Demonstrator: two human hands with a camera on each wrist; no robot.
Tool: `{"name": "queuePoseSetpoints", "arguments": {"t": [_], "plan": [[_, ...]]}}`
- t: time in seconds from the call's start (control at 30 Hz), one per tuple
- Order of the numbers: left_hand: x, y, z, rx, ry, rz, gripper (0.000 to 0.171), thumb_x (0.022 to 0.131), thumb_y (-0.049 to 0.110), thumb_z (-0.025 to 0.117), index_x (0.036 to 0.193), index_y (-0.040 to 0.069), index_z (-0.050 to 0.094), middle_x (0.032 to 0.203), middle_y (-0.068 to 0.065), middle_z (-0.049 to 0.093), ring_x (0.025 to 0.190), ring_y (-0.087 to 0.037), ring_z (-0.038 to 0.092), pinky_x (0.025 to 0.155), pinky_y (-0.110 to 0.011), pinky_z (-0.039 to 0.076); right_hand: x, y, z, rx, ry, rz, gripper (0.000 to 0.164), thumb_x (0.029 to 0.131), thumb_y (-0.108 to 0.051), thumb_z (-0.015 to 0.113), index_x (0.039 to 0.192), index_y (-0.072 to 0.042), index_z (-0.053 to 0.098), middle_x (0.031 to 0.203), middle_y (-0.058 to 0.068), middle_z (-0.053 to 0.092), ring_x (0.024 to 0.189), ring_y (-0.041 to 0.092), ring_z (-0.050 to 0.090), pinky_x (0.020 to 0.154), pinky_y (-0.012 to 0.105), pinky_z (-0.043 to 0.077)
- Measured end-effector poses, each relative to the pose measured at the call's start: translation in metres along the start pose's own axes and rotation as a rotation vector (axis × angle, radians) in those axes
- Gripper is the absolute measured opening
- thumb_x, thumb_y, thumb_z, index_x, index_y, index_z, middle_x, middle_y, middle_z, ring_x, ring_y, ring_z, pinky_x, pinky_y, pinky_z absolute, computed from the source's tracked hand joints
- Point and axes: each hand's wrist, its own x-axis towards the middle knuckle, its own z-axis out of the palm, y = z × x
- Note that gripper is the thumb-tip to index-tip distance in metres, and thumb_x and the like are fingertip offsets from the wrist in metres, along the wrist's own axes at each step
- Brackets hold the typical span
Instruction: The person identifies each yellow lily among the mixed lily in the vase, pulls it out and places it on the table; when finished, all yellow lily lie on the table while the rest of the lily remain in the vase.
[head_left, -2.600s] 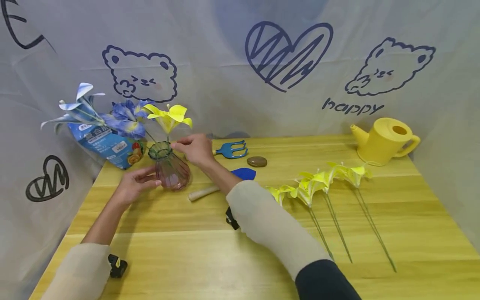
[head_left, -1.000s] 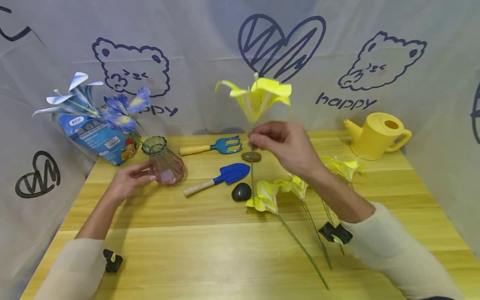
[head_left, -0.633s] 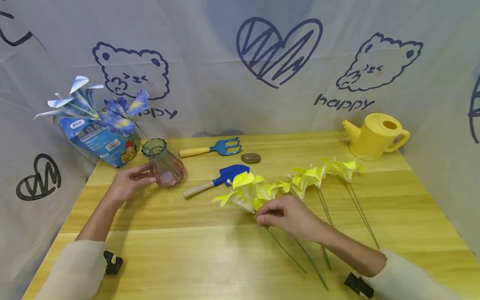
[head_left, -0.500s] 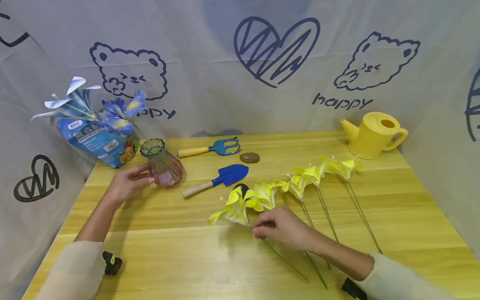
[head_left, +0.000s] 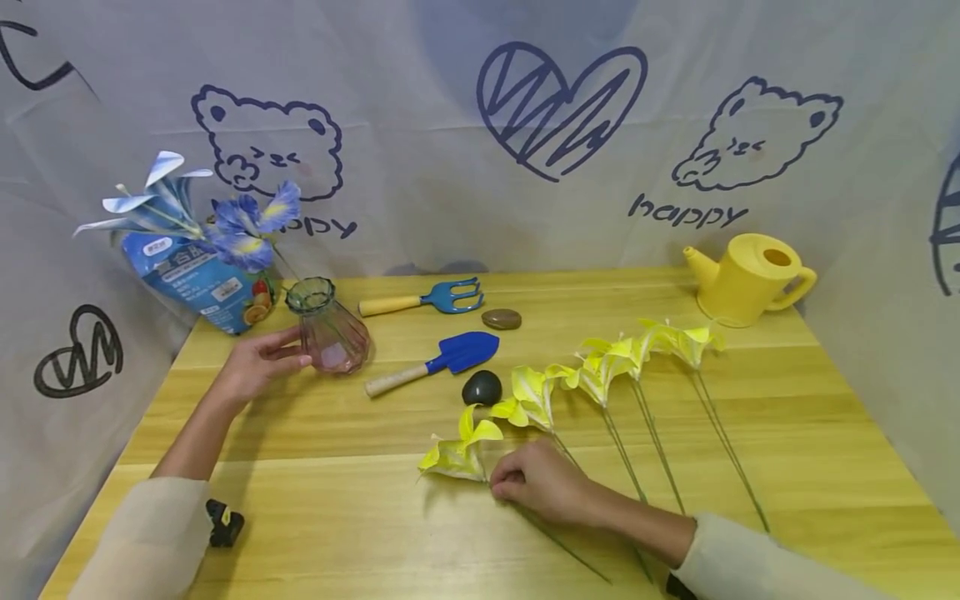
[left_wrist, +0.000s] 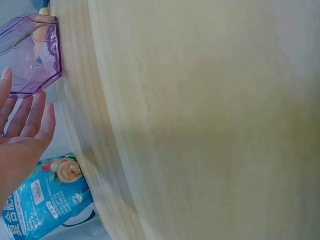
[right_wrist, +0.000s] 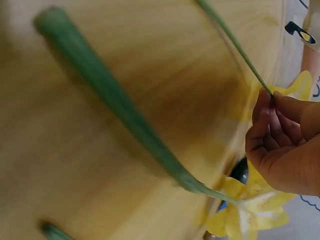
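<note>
My right hand (head_left: 543, 483) pinches the thin green stem (right_wrist: 240, 52) of a yellow artificial lily (head_left: 459, 457) just below the bloom, low over the front middle of the table. Its bloom points left and the stem trails toward the lower right. At the left stands a ribbed glass vase (head_left: 336, 337), pink below and green at the rim. A purple-blue iris (head_left: 247, 229) and a pale blue lily (head_left: 153, 204) rise at its mouth, leaning left. Beside the vase's lower left side is my left hand (head_left: 258, 367), fingers extended, with fingertips right at the glass (left_wrist: 37, 75).
Several other yellow lilies (head_left: 600, 379) lie in a row to the right. Behind are a blue trowel (head_left: 467, 350), a hand fork (head_left: 450, 296), a brown stone (head_left: 501, 318) and a black stone (head_left: 482, 388). A yellow watering can (head_left: 742, 283) stands back right, a blue pouch (head_left: 202, 283) back left.
My right hand has left the vase's mouth with the yellow lily, carried it right and down to the front of the row, tipping the bloom leftward. My left hand has stayed beside the vase.
</note>
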Motion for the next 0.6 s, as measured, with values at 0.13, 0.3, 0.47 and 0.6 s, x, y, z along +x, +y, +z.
{"name": "queuePoseSetpoints", "arguments": {"t": [0.13,0.3,0.47,0.6], "plan": [[-0.007,0.018,0.002,0.000,0.004,-0.014,0.065,0.079,0.030,0.066,0.133,0.006,0.039,0.132,-0.017,0.039,0.108,-0.017,0.051,0.076,-0.019,0.047,-0.003,0.004,0.004,0.008,-0.011,0.043,0.005,0.078,-0.012,0.066,0.075,-0.010,0.069,0.066,-0.010,0.061,0.059,-0.003,0.053,0.054,0.015,0.045],[-0.011,0.028,0.004,0.001,-0.004,-0.018,0.064,0.081,0.026,0.064,0.133,0.001,0.036,0.133,-0.020,0.037,0.111,-0.026,0.048,0.075,-0.018,0.047,-0.008,0.002,0.005,0.006,-0.028,0.063,0.006,0.078,-0.014,0.066,0.074,-0.012,0.068,0.063,-0.012,0.058,0.056,-0.003,0.052,0.052,0.015,0.045],[-0.011,0.025,0.004,0.013,-0.005,-0.040,0.067,0.080,0.030,0.064,0.134,0.003,0.035,0.133,-0.019,0.037,0.112,-0.025,0.048,0.076,-0.017,0.047,-0.013,-0.001,-0.002,-0.006,-0.023,0.057,0.008,0.080,-0.017,0.064,0.075,-0.012,0.068,0.064,-0.012,0.057,0.058,-0.002,0.052,0.054,0.015,0.045],[-0.012,0.027,0.004,0.038,-0.002,-0.039,0.067,0.080,0.031,0.064,0.135,0.005,0.035,0.134,-0.018,0.037,0.112,-0.022,0.048,0.076,-0.017,0.047,-0.020,-0.004,-0.019,0.031,-0.052,0.065,0.013,0.081,-0.019,0.064,0.084,-0.007,0.068,0.070,-0.009,0.060,0.064,0.000,0.055,0.058,0.016,0.047]]}}
